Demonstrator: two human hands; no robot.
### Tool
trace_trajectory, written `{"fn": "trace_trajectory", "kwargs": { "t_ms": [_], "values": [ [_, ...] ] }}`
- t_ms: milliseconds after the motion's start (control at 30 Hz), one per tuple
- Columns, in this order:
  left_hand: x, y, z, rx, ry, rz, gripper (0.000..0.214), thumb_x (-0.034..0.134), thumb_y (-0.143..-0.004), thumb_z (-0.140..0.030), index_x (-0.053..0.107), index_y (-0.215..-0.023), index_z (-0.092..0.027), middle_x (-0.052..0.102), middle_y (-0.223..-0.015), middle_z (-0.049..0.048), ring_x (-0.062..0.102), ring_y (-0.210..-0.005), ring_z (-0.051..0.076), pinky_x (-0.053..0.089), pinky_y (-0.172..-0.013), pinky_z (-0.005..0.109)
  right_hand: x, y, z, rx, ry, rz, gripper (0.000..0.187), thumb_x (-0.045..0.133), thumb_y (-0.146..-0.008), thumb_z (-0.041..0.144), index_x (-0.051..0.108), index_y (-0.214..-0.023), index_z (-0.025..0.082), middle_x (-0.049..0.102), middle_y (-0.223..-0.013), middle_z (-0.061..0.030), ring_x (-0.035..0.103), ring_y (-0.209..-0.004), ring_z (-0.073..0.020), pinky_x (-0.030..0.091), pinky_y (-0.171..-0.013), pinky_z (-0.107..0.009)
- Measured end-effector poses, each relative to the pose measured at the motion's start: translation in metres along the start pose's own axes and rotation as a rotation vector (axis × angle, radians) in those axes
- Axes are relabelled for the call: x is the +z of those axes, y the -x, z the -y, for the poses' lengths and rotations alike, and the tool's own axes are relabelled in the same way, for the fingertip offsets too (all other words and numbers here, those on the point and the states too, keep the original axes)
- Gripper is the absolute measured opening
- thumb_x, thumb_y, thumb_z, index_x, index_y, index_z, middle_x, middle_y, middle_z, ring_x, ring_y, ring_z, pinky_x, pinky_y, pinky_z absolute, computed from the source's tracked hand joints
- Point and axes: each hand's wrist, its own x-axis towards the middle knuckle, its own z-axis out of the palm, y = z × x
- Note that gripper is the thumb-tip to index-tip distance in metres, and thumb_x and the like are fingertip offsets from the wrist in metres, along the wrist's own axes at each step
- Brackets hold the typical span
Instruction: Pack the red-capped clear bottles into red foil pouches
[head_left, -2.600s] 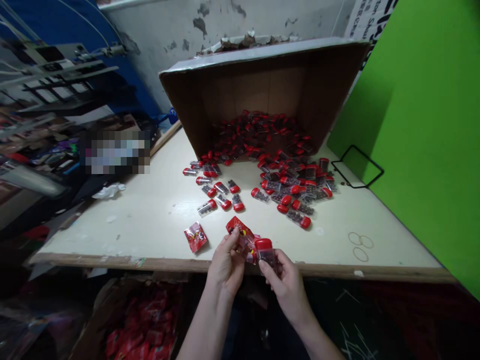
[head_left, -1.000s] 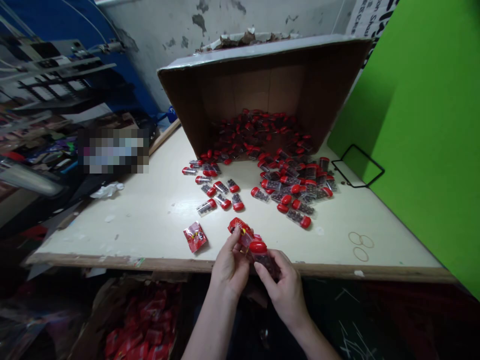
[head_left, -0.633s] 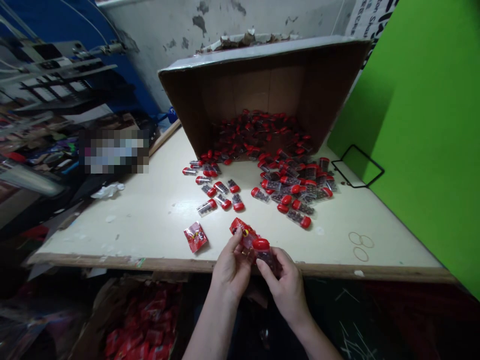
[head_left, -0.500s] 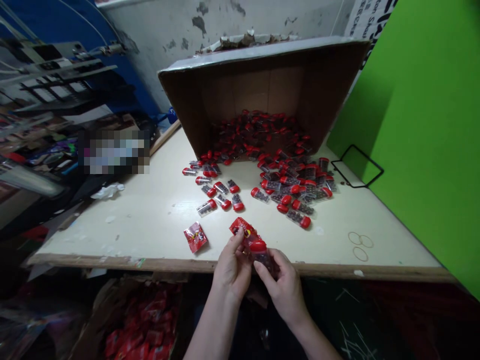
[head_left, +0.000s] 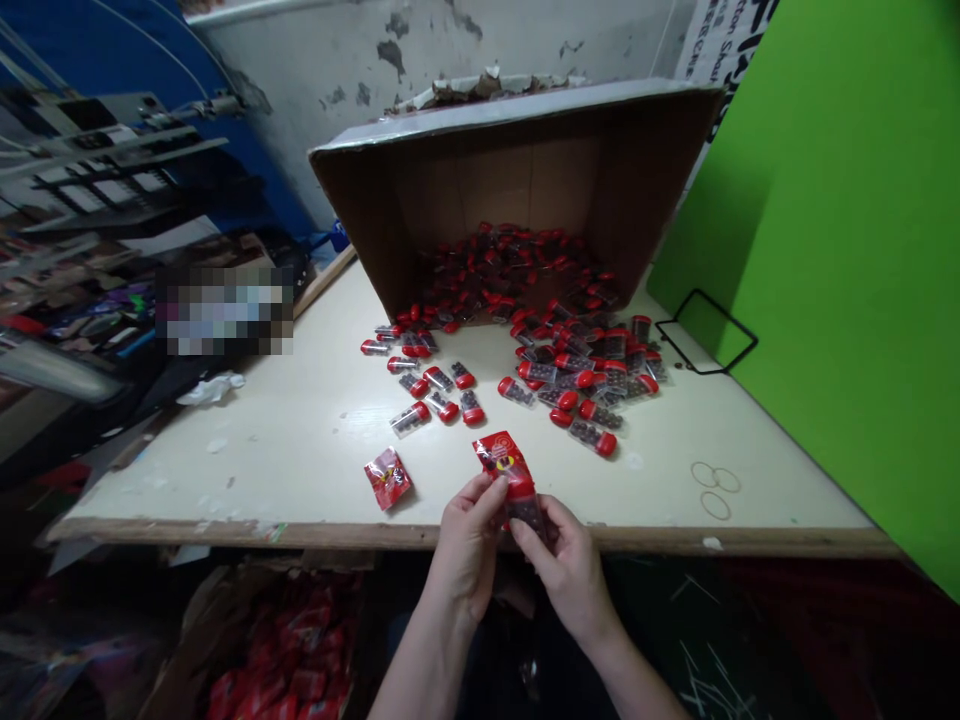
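Over the table's front edge my two hands meet. My left hand [head_left: 471, 535] pinches a small printed red packet [head_left: 504, 455], thumb on its lower part. My right hand [head_left: 566, 560] is closed round a clear tube with a red cap and dark balls inside [head_left: 526, 510]. The tube's capped end touches or overlaps the packet's lower end; I cannot tell whether it is inside it. A second red packet [head_left: 388, 478] lies flat on the table to the left. Several similar tubes [head_left: 592, 437] lie loose beyond my hands.
A cardboard box [head_left: 517, 120] lies on its side at the back of the white table [head_left: 300, 440], tubes spilling out. Rubber bands [head_left: 715, 490] and a black wire frame [head_left: 709, 332] are at the right, beside a green panel [head_left: 847, 250]. Below the table sit red packets [head_left: 300, 640].
The red packet has swung more upright and shows more of its printed face above the tube. My left hand has shifted slightly right along it. The view has moved a little.
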Motion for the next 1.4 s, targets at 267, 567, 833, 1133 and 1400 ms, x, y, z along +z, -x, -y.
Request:
{"fn": "trace_trajectory", "kwargs": {
  "t_ms": [267,567,833,1133,1400],
  "values": [
    [-0.005,0.000,0.000,0.050,-0.148,0.126,0.018,0.065,-0.076,-0.022,0.066,-0.091,-0.013,0.068,-0.084,0.0062,0.060,-0.073,0.013,0.044,-0.071,0.023,-0.007,0.002,0.004,0.184,-0.228,0.152,0.019,0.057,-0.085,0.036,0.058,-0.086,0.017,0.046,-0.062,0.0048,0.035,-0.048,-0.0072,0.027,-0.042,-0.018],
    [-0.008,-0.001,0.002,0.039,-0.200,0.106,0.021,0.067,-0.075,-0.026,0.068,-0.090,-0.011,0.069,-0.081,0.0073,0.060,-0.075,0.015,0.043,-0.074,0.025,-0.008,0.001,0.000,-0.036,0.114,0.093,0.012,0.054,-0.085,0.029,0.059,-0.087,0.019,0.056,-0.075,-0.0008,0.051,-0.066,-0.0145,0.042,-0.059,-0.023],
    [-0.018,-0.001,0.003,-0.032,-0.280,0.075,0.022,0.068,-0.074,-0.031,0.069,-0.079,-0.010,0.067,-0.068,0.0052,0.057,-0.063,0.013,0.043,-0.064,0.023,-0.008,0.003,0.002,-0.062,0.233,0.090,0.010,0.057,-0.084,0.028,0.058,-0.080,0.018,0.054,-0.074,-0.0010,0.052,-0.068,-0.0151,0.041,-0.061,-0.024],
    [-0.020,0.007,0.007,-0.053,-0.276,0.140,0.021,0.066,-0.075,-0.031,0.069,-0.082,-0.011,0.064,-0.061,0.0037,0.055,-0.055,0.012,0.042,-0.057,0.023,-0.006,0.005,0.002,0.226,-0.200,0.218,0.022,0.057,-0.084,0.037,0.055,-0.080,0.016,0.047,-0.062,0.0039,0.037,-0.048,-0.0061,0.028,-0.041,-0.017],
    [-0.016,0.009,0.003,-0.009,-0.329,0.036,0.023,0.071,-0.069,-0.034,0.069,-0.073,-0.011,0.064,-0.059,0.0028,0.055,-0.052,0.013,0.042,-0.055,0.024,-0.007,0.002,0.011,0.239,-0.239,0.262,0.022,0.060,-0.082,0.037,0.056,-0.078,0.016,0.048,-0.062,0.0038,0.038,-0.046,-0.0051,0.027,-0.039,-0.016]
  ]
}}
